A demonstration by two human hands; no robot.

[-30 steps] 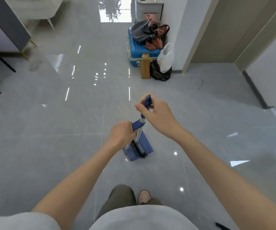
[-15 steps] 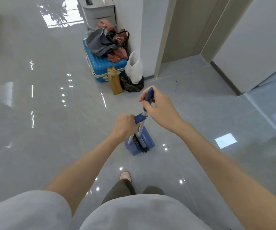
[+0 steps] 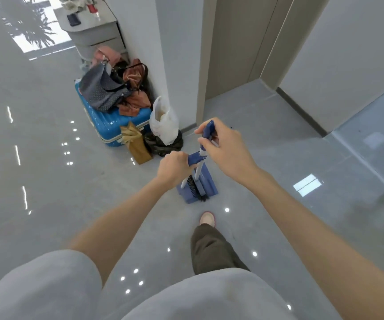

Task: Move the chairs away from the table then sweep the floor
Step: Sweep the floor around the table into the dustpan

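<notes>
A blue dustpan [image 3: 206, 187] stands on the glossy grey floor [image 3: 48, 181] in front of me, with the broom's dark bristles [image 3: 193, 187] resting inside it. My left hand [image 3: 173, 168] is closed around the dustpan's blue handle grip [image 3: 196, 158]. My right hand [image 3: 226, 147] grips the blue top of the broom handle [image 3: 207, 130], a little higher and further right. The two white shafts run side by side down to the pan. No chairs or table are in view.
A blue suitcase [image 3: 108, 124] piled with bags lies by a white pillar [image 3: 177, 54], with a brown paper bag [image 3: 136, 144] and white plastic bag [image 3: 164, 122] beside it. A beige door [image 3: 234, 42] is beyond. My foot [image 3: 207, 219] is just behind the dustpan.
My view has swung right and I have walked forward. The suitcase pile and doorway are now closer, and the chair legs at the left have left the view. Both hands keep their grips.
</notes>
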